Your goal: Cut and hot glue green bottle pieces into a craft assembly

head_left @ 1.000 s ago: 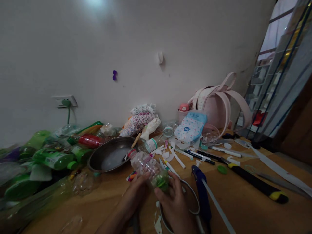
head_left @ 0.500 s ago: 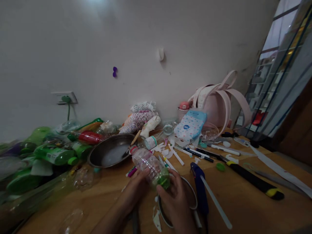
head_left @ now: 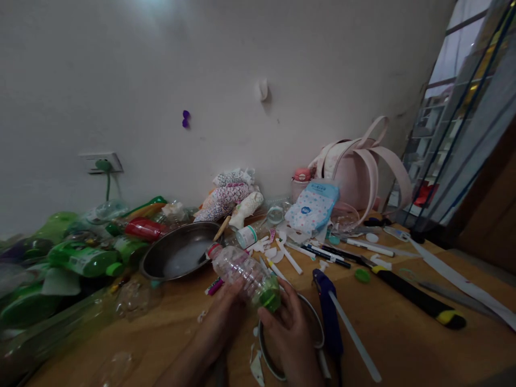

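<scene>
Both my hands hold a clear ribbed plastic bottle (head_left: 237, 267) that lies slanted above the wooden table (head_left: 169, 333), its neck pointing up and left. Green material fills the bottle's near end. My left hand (head_left: 226, 312) is wrapped round the bottle's underside. My right hand (head_left: 288, 328) grips the green end from the right, fingers curled. A round metal ring or lid (head_left: 318, 333) lies on the table under my right hand.
A dark metal bowl (head_left: 179, 257) sits behind the bottle. Green and clear bottles (head_left: 80, 258) pile up at left. A blue glue gun (head_left: 328, 312), pens (head_left: 326, 253), a black-and-yellow tool (head_left: 419, 302), a pink backpack (head_left: 358, 172) and plastic scraps cover the right side.
The bottle has tilted a little, its neck swinging left and slightly down. My hands stay on it, shifted slightly. The view has drifted a touch.
</scene>
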The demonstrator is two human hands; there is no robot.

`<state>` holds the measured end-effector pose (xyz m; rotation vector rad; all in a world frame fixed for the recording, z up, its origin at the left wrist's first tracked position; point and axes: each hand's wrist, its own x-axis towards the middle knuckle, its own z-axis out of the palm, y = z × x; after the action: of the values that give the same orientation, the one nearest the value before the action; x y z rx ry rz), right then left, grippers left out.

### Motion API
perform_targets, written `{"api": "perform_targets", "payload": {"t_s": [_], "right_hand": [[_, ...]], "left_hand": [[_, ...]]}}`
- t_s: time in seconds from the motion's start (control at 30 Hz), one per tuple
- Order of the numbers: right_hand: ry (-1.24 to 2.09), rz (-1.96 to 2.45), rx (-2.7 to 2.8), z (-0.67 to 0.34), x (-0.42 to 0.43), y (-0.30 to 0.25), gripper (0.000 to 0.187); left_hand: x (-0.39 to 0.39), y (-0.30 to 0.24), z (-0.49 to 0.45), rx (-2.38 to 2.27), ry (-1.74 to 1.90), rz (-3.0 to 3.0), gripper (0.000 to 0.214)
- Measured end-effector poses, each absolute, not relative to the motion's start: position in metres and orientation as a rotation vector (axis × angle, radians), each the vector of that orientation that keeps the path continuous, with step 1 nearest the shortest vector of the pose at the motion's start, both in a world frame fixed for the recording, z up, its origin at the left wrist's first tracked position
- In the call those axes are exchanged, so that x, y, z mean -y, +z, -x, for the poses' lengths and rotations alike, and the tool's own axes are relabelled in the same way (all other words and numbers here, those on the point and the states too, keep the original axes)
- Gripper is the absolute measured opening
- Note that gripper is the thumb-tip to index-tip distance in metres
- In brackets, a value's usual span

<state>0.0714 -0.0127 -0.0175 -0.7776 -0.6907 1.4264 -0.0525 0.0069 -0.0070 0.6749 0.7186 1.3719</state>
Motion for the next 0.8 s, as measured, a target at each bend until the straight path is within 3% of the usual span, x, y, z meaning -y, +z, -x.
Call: {"api": "perform_targets", "payload": {"t_s": [0.8], "right_hand": [[1.417, 0.784, 0.693, -0.0723, 0.0142, -0.0153, 0.052]], "left_hand": [[-0.0041, -0.0003, 0.0505, -0.704, 1.314, -0.681, 0.034]]}}
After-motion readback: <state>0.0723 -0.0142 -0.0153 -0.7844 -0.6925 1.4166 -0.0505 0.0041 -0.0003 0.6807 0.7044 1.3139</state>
